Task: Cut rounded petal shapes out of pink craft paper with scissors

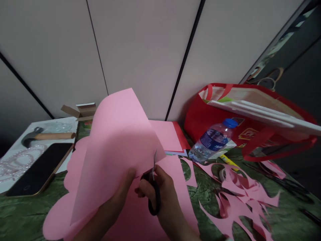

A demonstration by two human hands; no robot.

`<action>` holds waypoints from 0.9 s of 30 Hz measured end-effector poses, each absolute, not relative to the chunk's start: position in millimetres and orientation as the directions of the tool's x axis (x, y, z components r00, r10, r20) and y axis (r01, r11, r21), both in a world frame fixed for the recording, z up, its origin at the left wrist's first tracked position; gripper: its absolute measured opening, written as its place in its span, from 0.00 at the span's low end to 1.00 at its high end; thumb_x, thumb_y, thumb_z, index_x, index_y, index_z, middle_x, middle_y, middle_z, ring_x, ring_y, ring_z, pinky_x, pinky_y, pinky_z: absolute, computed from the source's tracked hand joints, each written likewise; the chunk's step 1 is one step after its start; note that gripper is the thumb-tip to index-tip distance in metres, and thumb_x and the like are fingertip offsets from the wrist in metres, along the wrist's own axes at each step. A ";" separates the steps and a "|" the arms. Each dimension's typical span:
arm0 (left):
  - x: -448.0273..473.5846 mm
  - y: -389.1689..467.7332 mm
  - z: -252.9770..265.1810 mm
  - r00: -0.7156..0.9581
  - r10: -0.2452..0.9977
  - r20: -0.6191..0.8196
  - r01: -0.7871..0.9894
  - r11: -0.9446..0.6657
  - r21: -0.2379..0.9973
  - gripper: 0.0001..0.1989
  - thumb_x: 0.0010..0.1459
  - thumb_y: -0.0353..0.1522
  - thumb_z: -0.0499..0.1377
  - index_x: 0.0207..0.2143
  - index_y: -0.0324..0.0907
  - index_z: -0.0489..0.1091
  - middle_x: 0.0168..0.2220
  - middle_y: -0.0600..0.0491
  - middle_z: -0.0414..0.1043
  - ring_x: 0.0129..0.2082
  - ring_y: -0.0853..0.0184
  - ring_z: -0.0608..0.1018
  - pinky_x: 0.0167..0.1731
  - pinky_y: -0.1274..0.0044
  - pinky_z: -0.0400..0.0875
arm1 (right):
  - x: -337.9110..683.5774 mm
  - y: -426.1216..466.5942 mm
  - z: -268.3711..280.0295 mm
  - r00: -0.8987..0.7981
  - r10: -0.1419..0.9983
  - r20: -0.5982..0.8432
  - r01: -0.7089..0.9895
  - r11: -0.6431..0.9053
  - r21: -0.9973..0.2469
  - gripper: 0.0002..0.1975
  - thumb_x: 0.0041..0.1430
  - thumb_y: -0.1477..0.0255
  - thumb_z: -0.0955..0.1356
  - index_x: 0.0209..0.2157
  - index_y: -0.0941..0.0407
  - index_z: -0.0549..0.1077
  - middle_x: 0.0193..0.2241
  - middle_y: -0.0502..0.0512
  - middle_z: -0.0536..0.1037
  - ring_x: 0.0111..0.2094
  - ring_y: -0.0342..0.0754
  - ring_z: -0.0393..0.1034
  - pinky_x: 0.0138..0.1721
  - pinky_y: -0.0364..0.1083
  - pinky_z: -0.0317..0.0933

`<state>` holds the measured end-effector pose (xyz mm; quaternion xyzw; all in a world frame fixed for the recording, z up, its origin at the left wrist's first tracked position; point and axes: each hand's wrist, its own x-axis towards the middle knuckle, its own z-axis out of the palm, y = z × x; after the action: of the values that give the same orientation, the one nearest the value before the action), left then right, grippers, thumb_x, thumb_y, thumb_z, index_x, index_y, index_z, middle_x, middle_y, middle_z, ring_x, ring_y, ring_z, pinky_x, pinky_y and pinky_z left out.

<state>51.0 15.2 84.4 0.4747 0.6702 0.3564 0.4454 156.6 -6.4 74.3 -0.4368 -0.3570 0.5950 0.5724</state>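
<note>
A large pink paper sheet [115,137] is raised in front of me, its upper part curving back. My left hand [122,187] pinches its lower edge, with the thumb on the near face and the other fingers hidden behind. My right hand [167,197] grips black-handled scissors [156,201], blades pointing up at the sheet's lower right edge. Whether the blades are cutting into the paper I cannot tell. Beneath the raised sheet lie another flat pink sheet [184,187] and, at left, pink pieces with rounded edges [71,187].
Curved pink scraps [240,207] litter the right side, near a yellow tube [229,161]. A water bottle [212,140] leans against a red bag [200,113]. At left are a phone [41,170], a hammer [54,136], bead strings [22,164] and an opened small box [86,112].
</note>
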 end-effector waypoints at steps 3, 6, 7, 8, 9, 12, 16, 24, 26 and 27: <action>60.0 7.7 95.2 -0.234 0.945 -0.230 0.274 0.291 0.917 0.11 0.49 0.41 0.53 0.24 0.46 0.70 0.30 0.52 0.77 0.40 0.57 0.75 0.46 0.66 0.66 | 157.2 -7.1 77.7 0.041 0.997 -0.063 -0.380 -0.043 -0.924 0.12 0.46 0.69 0.71 0.29 0.57 0.64 0.21 0.45 0.67 0.24 0.41 0.63 0.27 0.41 0.58; 64.8 4.0 100.8 -0.242 0.946 -0.214 0.228 0.270 0.935 0.09 0.50 0.37 0.53 0.29 0.47 0.72 0.36 0.53 0.77 0.44 0.59 0.75 0.46 0.69 0.68 | 160.0 -6.8 79.2 0.037 0.999 -0.001 -0.405 0.014 -0.914 0.15 0.45 0.70 0.72 0.32 0.57 0.64 0.23 0.46 0.68 0.26 0.41 0.62 0.28 0.41 0.57; 65.1 3.7 101.8 -0.228 0.948 -0.222 0.221 0.272 0.936 0.09 0.51 0.37 0.52 0.27 0.47 0.72 0.35 0.53 0.77 0.43 0.60 0.75 0.45 0.70 0.68 | 160.6 -6.8 78.8 0.037 0.999 -0.005 -0.403 0.011 -0.915 0.15 0.45 0.69 0.72 0.33 0.57 0.64 0.23 0.46 0.68 0.26 0.41 0.62 0.29 0.41 0.58; 64.8 3.8 102.6 -0.209 0.949 -0.234 0.219 0.279 0.935 0.10 0.51 0.37 0.52 0.24 0.47 0.71 0.33 0.53 0.78 0.40 0.61 0.76 0.45 0.71 0.68 | 160.8 -6.8 77.9 0.038 0.999 -0.023 -0.395 -0.006 -0.919 0.14 0.45 0.69 0.72 0.32 0.57 0.64 0.23 0.46 0.68 0.26 0.41 0.62 0.29 0.42 0.58; 64.0 4.1 103.1 -0.179 0.952 -0.250 0.222 0.286 0.932 0.12 0.51 0.38 0.52 0.21 0.47 0.70 0.29 0.54 0.77 0.37 0.61 0.77 0.44 0.71 0.68 | 160.6 -6.9 76.7 0.042 0.998 -0.048 -0.383 -0.029 -0.923 0.14 0.46 0.68 0.71 0.31 0.57 0.64 0.22 0.46 0.68 0.25 0.42 0.62 0.29 0.42 0.59; 60.8 6.0 102.9 -0.047 0.953 -0.300 0.235 0.302 0.924 0.17 0.48 0.42 0.53 0.12 0.47 0.64 0.17 0.55 0.72 0.25 0.62 0.76 0.39 0.71 0.70 | 159.3 -6.9 73.8 0.063 0.994 -0.085 -0.358 -0.057 -0.932 0.13 0.47 0.65 0.70 0.29 0.58 0.65 0.19 0.46 0.67 0.23 0.42 0.64 0.29 0.43 0.60; 59.7 8.3 100.3 -0.077 0.947 -0.311 0.201 0.320 0.926 0.15 0.51 0.39 0.52 0.14 0.47 0.67 0.25 0.54 0.76 0.34 0.61 0.77 0.43 0.71 0.69 | 159.1 -5.0 76.9 0.097 0.995 -0.009 -0.332 0.024 -0.943 0.12 0.48 0.67 0.70 0.32 0.57 0.68 0.23 0.48 0.70 0.26 0.42 0.65 0.29 0.41 0.60; 66.5 8.7 108.4 -0.085 0.946 -0.312 0.211 0.323 0.923 0.13 0.54 0.34 0.51 0.25 0.46 0.74 0.34 0.53 0.78 0.42 0.61 0.76 0.48 0.70 0.66 | 160.3 -3.3 73.8 0.144 0.989 -0.030 -0.264 0.009 -0.965 0.10 0.48 0.66 0.70 0.27 0.57 0.67 0.20 0.47 0.69 0.22 0.41 0.61 0.24 0.40 0.56; 65.3 8.9 107.5 -0.033 0.956 -0.293 0.223 0.292 0.930 0.16 0.55 0.35 0.49 0.20 0.46 0.72 0.29 0.53 0.78 0.36 0.62 0.78 0.46 0.71 0.68 | 159.6 -2.1 68.7 0.154 0.987 -0.050 -0.258 -0.008 -0.966 0.11 0.48 0.65 0.70 0.25 0.56 0.66 0.19 0.47 0.69 0.21 0.41 0.60 0.23 0.40 0.55; 63.6 9.6 105.2 -0.020 0.957 -0.288 0.236 0.284 0.929 0.17 0.55 0.36 0.49 0.18 0.46 0.71 0.27 0.53 0.78 0.35 0.62 0.78 0.44 0.71 0.69 | 159.2 -1.3 66.6 0.155 0.986 -0.055 -0.268 -0.012 -0.963 0.11 0.48 0.65 0.70 0.25 0.56 0.66 0.19 0.47 0.70 0.21 0.41 0.61 0.23 0.40 0.55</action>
<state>63.6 9.6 105.2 0.4815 0.6199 0.3549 0.5079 159.2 -1.3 66.6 -0.4754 -0.3780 0.5290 0.5927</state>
